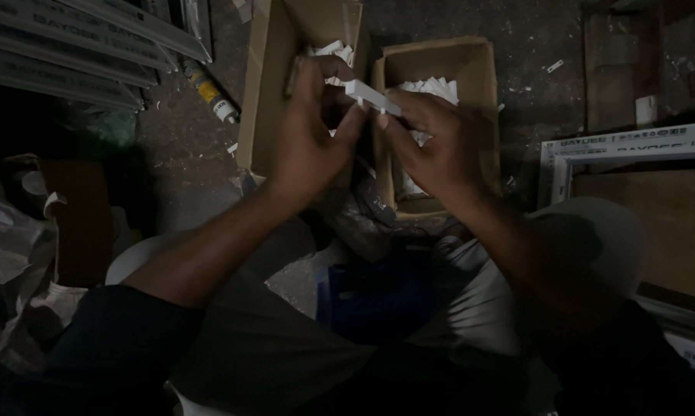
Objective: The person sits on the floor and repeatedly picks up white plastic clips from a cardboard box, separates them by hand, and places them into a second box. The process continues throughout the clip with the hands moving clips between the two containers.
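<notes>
My left hand and my right hand meet above two open cardboard boxes, and both grip one small white plastic piece between their fingertips. The piece is a short flat bar with small prongs on its underside. Under my left hand the left cardboard box holds several white plastic pieces. Beneath my right hand the right cardboard box holds more of the same white pieces. My forearms run down toward my lap at the bottom of the view.
White window profiles lie at the top left, with a sealant cartridge beside them on the dark floor. A white window frame leans at the right. A blue crate sits between my knees. Crumpled plastic lies far left.
</notes>
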Demonstrator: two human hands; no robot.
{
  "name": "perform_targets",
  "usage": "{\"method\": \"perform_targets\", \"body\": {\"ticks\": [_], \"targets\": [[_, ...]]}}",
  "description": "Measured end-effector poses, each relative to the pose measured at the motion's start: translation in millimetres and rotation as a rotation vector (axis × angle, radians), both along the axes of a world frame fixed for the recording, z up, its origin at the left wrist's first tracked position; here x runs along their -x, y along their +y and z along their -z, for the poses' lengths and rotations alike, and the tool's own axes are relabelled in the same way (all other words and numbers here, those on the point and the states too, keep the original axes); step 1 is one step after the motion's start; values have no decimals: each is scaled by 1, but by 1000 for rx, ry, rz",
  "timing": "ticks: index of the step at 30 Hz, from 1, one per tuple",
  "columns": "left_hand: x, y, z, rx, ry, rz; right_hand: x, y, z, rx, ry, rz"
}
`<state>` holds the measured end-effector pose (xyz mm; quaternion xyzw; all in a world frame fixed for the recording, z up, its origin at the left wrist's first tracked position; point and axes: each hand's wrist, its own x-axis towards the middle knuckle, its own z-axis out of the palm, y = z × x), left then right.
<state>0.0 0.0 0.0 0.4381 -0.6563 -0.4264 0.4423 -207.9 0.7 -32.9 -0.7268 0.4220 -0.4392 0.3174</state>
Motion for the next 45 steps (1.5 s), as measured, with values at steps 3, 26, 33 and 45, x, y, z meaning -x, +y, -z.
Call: {"method": "perform_targets", "body": {"ticks": [3,26,33,45], "targets": [[9,0,-4,117,2,2,3,-2,-1,16,27,20],[-53,6,97,92,24,243,-22,1,114,-466,-436,-145],[-57,1,152,229,23,281,-28,-1,161,-391,-468,-124],[-73,12,128,247,-259,217,11,-2,155,-260,-793,36]]}}
